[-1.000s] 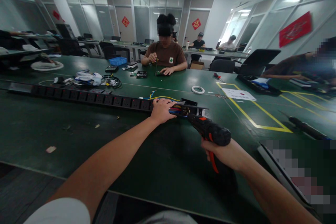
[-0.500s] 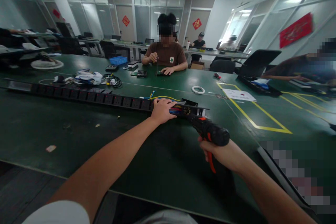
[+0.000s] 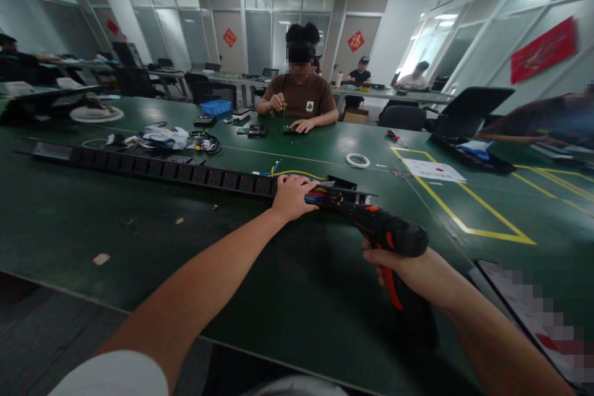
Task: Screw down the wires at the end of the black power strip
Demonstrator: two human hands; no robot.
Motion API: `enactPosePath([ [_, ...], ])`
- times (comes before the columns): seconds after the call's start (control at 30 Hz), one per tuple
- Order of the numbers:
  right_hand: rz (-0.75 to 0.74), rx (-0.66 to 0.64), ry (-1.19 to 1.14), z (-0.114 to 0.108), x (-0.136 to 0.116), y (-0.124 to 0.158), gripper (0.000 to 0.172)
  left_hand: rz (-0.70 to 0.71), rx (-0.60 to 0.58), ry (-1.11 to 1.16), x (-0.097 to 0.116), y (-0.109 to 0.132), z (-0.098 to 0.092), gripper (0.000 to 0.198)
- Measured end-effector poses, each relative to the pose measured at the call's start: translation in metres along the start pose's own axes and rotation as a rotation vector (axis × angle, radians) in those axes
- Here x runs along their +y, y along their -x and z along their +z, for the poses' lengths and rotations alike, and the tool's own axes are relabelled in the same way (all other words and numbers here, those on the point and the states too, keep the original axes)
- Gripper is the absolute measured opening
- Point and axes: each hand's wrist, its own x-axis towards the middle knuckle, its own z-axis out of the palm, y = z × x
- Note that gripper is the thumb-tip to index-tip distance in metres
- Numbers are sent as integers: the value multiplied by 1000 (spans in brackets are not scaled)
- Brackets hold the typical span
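Observation:
A long black power strip (image 3: 216, 178) with a row of sockets lies across the green table. My left hand (image 3: 294, 198) is closed over it near its right end, where red, blue and yellow wires (image 3: 313, 195) show in an open section. My right hand (image 3: 408, 266) grips a black and orange cordless drill (image 3: 390, 229) by its handle. The drill's nose points left at the strip's open end; whether its tip touches a screw is too small to tell. Yellow and blue wires (image 3: 290, 172) stick out behind the strip.
Behind the strip lie bagged parts and cables (image 3: 164, 136), a blue basket (image 3: 216, 107) and a white tape ring (image 3: 357, 160). A red screwdriver (image 3: 393, 135) and a paper sheet (image 3: 434, 169) lie to the right. Across the table a co-worker (image 3: 301, 93) handles small parts.
The drill has swung to a more level angle, its rear end and my right hand shifting right. My left hand stays on the power strip. The whole view has shifted slightly.

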Motion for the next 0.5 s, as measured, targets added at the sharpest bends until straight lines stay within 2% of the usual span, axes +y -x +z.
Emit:
enactPosePath([
  [0.23,47,-35,66,-26,-14,-6,32,4,-1,-5,2,1,-4,63],
  [0.5,-47,-35,85,-25,-11,-6,30,8,5,-9,0,0,1,63],
])
